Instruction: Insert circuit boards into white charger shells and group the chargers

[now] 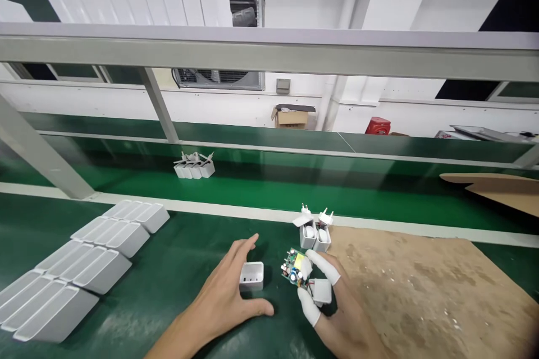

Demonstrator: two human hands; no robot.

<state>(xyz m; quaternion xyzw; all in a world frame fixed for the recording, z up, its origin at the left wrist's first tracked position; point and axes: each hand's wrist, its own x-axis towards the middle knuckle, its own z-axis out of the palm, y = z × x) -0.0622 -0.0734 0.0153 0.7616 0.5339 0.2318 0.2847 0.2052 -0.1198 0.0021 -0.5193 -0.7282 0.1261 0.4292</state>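
Note:
My left hand [225, 297] rests on the green mat with its fingers and thumb curled round a small white charger shell [251, 276], touching it at both sides. My right hand [337, 314], with white finger cots on thumb and fingers, pinches a green circuit board [295, 267] wired to a white plug cover [322, 290]. Just beyond the board stand two white charger housings [315, 234] with plug pins tilted upward.
Rows of white shells [80, 269] lie at the left on the mat. A cluster of assembled chargers [194, 167] sits on the green conveyor belt [337, 190]. A brown worn board [421, 286] covers the right. A grey frame bar [269, 53] crosses overhead.

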